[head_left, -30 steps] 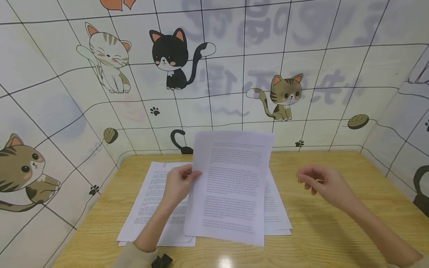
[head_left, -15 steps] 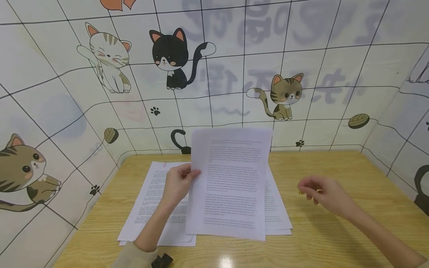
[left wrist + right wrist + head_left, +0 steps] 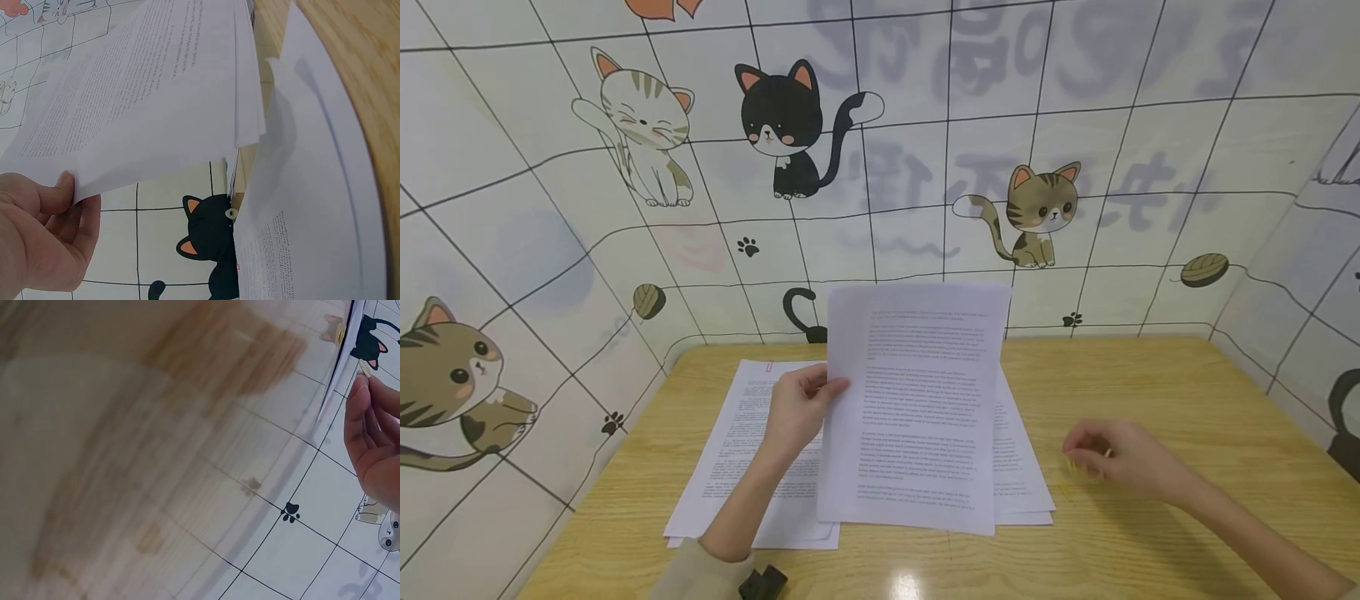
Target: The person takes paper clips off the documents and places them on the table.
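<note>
The raised sheaf of printed pages (image 3: pixel 917 408) stands almost upright over the papers lying on the wooden table (image 3: pixel 1150 375), held only at its left edge — so the sheets could fan apart or flop over if that pinch slackens. The left hand (image 3: pixel 797 417) pinches that edge, thumb in front. The right hand (image 3: pixel 1116 462) rests low on the table, fingers curled round a small yellow thing (too small to tell what), which could slip out.
</note>
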Demonstrator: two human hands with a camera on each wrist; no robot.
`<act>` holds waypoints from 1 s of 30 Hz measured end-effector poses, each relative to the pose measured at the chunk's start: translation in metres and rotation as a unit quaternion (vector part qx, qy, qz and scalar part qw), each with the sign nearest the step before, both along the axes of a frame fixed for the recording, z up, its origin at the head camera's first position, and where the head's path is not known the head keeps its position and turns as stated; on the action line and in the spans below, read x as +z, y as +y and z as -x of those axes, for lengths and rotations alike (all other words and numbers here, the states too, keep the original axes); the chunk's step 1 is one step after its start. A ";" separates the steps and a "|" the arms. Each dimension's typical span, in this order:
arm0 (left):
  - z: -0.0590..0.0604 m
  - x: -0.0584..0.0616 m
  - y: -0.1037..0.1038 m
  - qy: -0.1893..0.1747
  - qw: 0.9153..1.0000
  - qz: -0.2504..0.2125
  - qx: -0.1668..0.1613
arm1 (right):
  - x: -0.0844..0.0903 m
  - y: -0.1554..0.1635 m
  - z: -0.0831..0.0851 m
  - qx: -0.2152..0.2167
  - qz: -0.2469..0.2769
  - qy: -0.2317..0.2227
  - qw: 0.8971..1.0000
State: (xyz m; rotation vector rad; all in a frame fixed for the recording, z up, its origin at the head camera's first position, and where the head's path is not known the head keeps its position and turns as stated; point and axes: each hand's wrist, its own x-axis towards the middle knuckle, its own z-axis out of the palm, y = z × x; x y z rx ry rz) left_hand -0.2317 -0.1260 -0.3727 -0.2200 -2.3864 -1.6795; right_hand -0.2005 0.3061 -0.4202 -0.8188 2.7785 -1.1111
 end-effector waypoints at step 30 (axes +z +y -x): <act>0.001 0.001 -0.001 -0.015 1.000 -0.007 0.001 | -0.011 0.001 0.003 0.015 -0.014 -0.014 1.000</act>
